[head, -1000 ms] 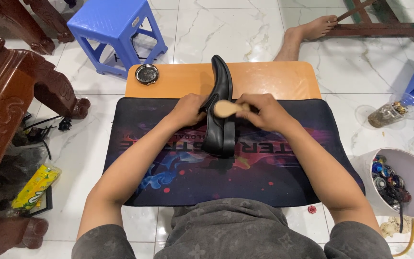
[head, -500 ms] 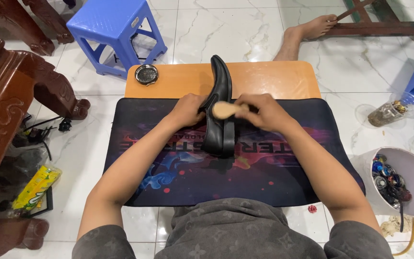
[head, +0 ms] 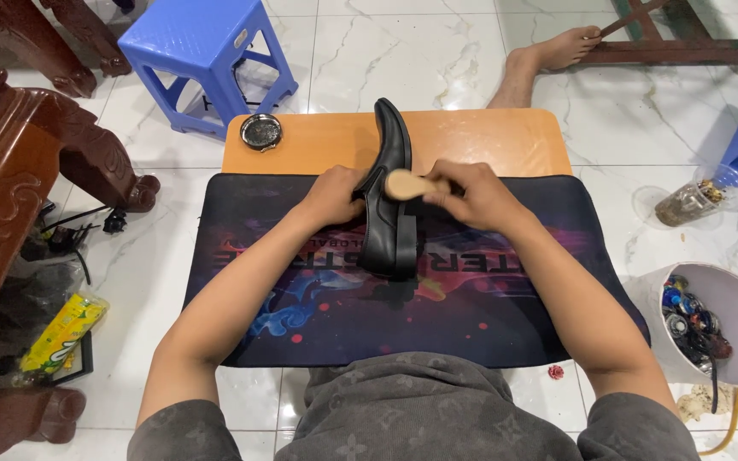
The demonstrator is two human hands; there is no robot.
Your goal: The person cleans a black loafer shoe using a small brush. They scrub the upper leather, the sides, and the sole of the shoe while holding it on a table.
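Black shoe (head: 390,205) (edge-up), between both grips

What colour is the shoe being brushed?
The shoe is glossy black, seen clearly in the head view.

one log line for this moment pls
left hand: holds black shoe on edge | right hand: grip on wooden brush against shoe | dark mat

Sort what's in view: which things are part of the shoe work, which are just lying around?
In use:
left hand steadying the black leather shoe
right hand holding the small wooden-backed brush
round open tin
dark printed mat
orange board

Lying about:
blue plastic stool
white bucket of small parts
clear cup on its side
yellow packet
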